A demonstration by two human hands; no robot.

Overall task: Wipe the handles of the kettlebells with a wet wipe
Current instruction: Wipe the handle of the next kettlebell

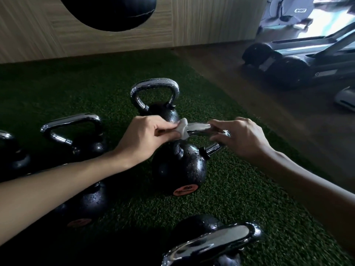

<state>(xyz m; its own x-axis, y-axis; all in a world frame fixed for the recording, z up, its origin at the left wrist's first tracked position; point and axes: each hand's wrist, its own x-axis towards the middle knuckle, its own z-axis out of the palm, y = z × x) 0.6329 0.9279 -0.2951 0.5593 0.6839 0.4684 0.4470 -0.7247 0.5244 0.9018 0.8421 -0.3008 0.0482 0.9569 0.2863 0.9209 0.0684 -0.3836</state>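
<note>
Kettlebell stands mid-frame on the turf, where our left hand pinches the wet wipe onto its handle at nine o'clock and our right hand grips that handle at three.

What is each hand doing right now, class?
Left hand: pinches the wipe on the handle.
Right hand: grips the handle.
</note>
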